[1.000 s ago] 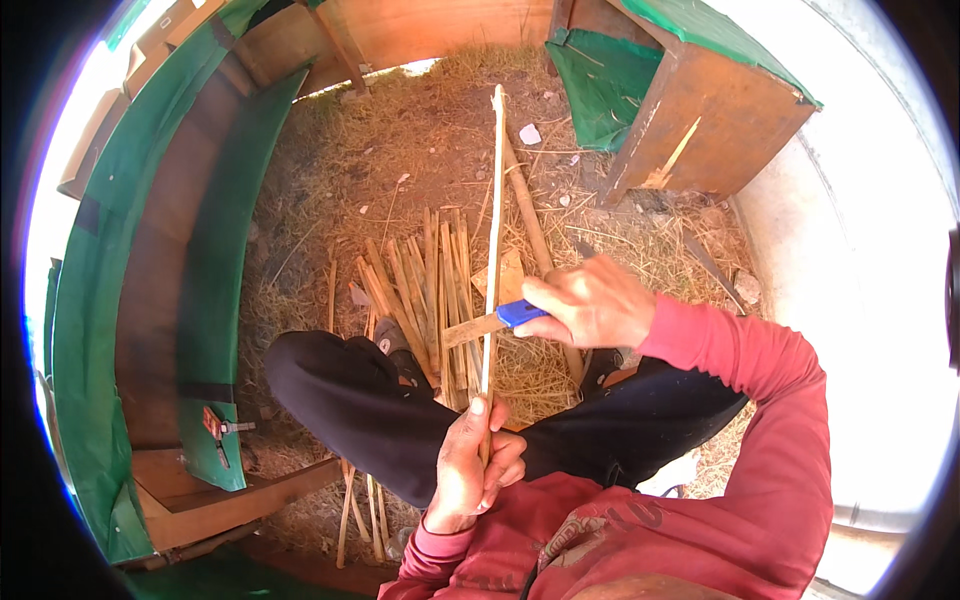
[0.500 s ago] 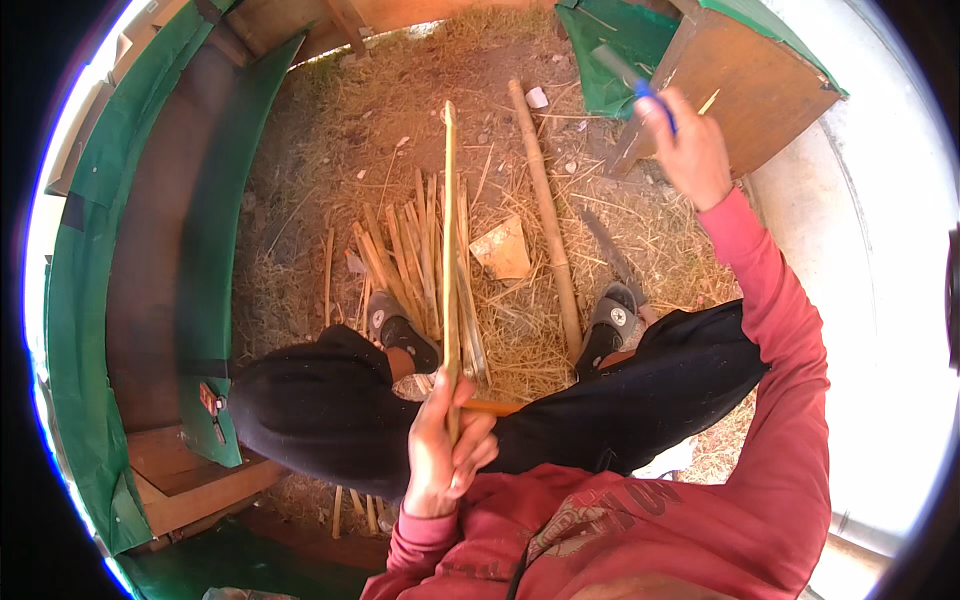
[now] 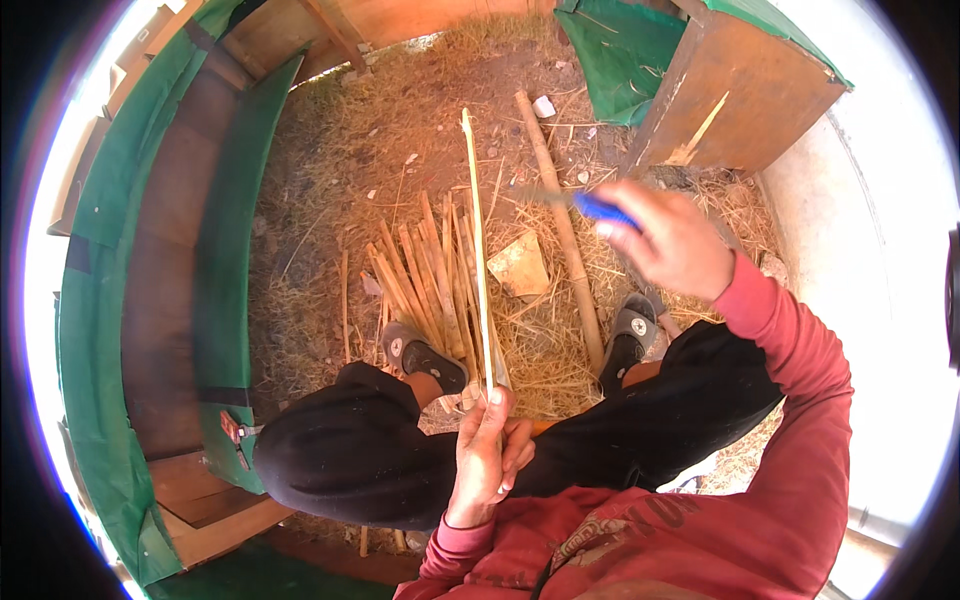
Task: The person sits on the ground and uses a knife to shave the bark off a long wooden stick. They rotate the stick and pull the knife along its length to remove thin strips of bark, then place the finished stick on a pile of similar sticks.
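Observation:
My left hand [image 3: 484, 455] is closed round the lower end of a long, thin bamboo strip [image 3: 478, 240], which rises nearly upright, pointing away from me. Its pale edge faces my right side. My right hand [image 3: 675, 240] grips a knife by its blue handle [image 3: 604, 209]. The knife's blade is blurred by motion and points left toward the strip, a short gap away from it. Below the strip, a bundle of split bamboo slats [image 3: 430, 275] lies on the ground by my left foot.
A bamboo pole [image 3: 563, 215] lies right of the slats, with a flat tan piece [image 3: 520, 265] between them. Straw covers the dirt floor [image 3: 360, 150]. A green-edged wooden structure [image 3: 225, 240] stands left, a wooden box [image 3: 745, 95] at upper right, and a pale wall [image 3: 880, 240] on the right.
My right hand has swung down and left from beside the wooden box, bringing the knife nearer the strip. The left hand keeps its hold on the strip. The whole view has shifted slightly.

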Available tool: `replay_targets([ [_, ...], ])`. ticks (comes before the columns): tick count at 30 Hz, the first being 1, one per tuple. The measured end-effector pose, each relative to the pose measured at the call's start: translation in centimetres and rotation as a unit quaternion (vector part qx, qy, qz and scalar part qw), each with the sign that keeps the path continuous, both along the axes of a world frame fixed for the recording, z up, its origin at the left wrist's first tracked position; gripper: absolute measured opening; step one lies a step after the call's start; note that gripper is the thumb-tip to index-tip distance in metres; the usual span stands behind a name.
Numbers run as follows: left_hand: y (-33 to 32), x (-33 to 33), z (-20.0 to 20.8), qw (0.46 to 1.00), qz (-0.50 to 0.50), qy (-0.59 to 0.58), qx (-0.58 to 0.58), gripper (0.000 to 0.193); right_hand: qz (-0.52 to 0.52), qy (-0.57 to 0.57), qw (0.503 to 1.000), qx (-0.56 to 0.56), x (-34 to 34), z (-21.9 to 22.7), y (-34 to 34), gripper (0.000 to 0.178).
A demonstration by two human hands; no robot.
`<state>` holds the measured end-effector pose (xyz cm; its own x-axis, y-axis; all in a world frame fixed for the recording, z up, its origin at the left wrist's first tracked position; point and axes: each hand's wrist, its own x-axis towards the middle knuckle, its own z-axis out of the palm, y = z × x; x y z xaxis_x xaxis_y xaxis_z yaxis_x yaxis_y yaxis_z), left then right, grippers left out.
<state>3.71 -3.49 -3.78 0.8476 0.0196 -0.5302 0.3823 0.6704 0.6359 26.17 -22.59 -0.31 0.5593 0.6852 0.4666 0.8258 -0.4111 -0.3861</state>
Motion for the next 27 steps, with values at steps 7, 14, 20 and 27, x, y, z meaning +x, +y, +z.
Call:
replay_targets([
  [7,0.0,0.1,0.3,0.999,-0.04,-0.02,-0.01,0.03,0.114,0.053,0.985,-0.121,-3.8,-1.4,1.8,0.027],
  [14,0.0,0.0,0.2,0.997,-0.062,-0.034,-0.025,0.035,0.128,0.047,0.98,-0.144,-4.6,-1.5,2.6,0.033],
  [20,-0.1,-0.2,0.1,0.999,-0.036,-0.033,-0.024,0.039,0.118,-0.029,0.983,-0.134,-4.1,-3.0,2.9,0.034],
  [27,-0.7,-1.7,0.5,0.996,-0.077,0.0,-0.034,0.041,-0.161,-0.169,0.964,-0.126,3.4,-2.1,-0.5,0.031],
])
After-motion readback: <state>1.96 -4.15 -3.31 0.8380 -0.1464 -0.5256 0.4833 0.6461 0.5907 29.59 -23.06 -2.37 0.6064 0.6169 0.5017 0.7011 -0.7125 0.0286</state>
